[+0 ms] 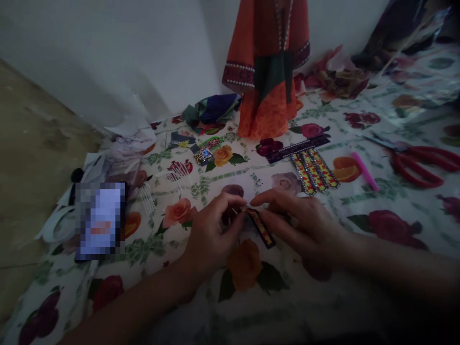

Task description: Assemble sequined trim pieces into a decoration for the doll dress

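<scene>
Between my two hands, low in the middle of the view, is a short dark-edged strip with a yellow and red pattern (263, 231). My left hand (215, 230) pinches its upper end between thumb and fingers. My right hand (305, 223) is beside the strip, thumb and index finger bent toward the same end; whether its fingertips grip the strip is unclear. Just beyond my right hand lie several yellow and red strips with beaded edges (312, 170), below a long dark beaded strip (298, 148).
Red-handled scissors (417, 165) and a pink stick (364, 171) lie at right. An orange doll-sized garment (268, 72) stands at the back. A blurred-out phone (100, 221), white tape roll (59, 224), bead strips (179, 172) and glittery pieces (203, 154) are at left on the floral cloth (143, 287).
</scene>
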### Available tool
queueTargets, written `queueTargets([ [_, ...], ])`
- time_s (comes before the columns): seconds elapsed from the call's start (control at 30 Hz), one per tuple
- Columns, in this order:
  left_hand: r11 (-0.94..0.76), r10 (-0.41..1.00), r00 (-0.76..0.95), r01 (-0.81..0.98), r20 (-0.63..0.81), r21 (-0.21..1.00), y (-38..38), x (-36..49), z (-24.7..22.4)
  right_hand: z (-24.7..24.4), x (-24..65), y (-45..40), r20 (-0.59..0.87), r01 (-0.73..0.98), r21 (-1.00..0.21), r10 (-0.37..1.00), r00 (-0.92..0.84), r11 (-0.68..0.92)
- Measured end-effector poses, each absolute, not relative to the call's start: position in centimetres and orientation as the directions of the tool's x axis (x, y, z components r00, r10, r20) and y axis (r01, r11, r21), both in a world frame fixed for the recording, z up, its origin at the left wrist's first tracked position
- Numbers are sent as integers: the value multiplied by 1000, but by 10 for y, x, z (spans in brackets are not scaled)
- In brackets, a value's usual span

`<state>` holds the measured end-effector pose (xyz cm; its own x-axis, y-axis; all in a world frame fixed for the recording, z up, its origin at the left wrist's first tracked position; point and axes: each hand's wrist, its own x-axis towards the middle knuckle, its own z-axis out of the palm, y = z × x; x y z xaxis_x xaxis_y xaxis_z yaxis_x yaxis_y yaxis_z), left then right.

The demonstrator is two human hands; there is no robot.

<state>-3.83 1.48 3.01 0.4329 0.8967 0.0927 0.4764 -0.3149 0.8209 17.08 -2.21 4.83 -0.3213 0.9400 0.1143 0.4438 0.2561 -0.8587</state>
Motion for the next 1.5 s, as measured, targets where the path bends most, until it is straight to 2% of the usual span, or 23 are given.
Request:
queueTargets([
  [0.33, -333, 906, 394, 446, 151, 831, 13, -41, 31, 47, 170, -21, 85, 434, -868, 935, -346, 239],
  [0.43, -221, 922, 382, 379, 66, 898, 12, -39, 32, 46, 168, -21, 98, 419, -875, 934, -342, 245],
  [0.53, -27, 916, 395, 244, -74, 969, 12, -36, 36, 44, 168, -21, 103, 424, -869, 930, -352, 256],
  [0.6, 81, 905, 402, 169, -143, 982, 13, -33, 39, 42, 169, -21, 125, 428, -859, 927, -352, 279],
  [0.7, 152, 897, 401, 111, -185, 982, 16, -31, 42, 38, 168, -20, 178, 435, -844, 929, -324, 313],
  [1.07, 129, 905, 380, 188, -194, 974, 19, -33, 35, 38, 168, -20, 222, 474, -812, 931, -291, 342],
  [1.5, 138, 907, 372, 180, -198, 974, 20, -33, 36, 39, 168, -21, 205, 474, -816, 932, -298, 331],
])
